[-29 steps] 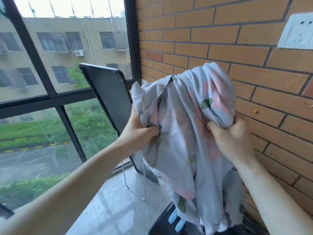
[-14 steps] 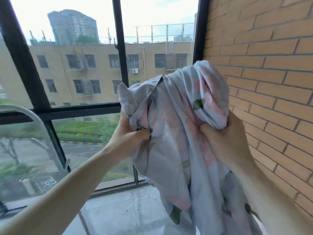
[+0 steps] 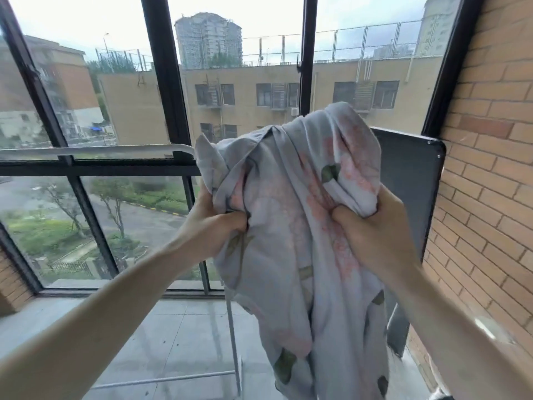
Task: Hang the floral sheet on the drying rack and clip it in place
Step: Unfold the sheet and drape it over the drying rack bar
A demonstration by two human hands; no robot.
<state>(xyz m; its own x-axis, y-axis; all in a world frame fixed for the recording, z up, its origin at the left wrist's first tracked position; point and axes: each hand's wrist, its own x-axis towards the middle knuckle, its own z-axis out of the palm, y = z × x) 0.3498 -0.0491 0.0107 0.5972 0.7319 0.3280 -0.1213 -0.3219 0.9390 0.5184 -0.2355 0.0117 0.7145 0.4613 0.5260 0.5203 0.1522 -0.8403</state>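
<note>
You stand on an enclosed balcony of an upper-floor flat. Tall black-framed windows (image 3: pixel 167 90) look out and down on neighbouring apartment blocks (image 3: pixel 259 96), a street and trees. A brick wall (image 3: pixel 487 174) closes your right side, pale floor tiles (image 3: pixel 178 336) lie underfoot, and a white metal drying rack (image 3: pixel 95 150) stands by the glass.

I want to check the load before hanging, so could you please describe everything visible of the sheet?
The sheet is thin pale lilac-grey cloth printed with pink flowers and green leaves. It is bunched and creased, held up before the window, its lower part hanging loose. The left hand and right hand grip it. It is not yet on the rack.
</note>
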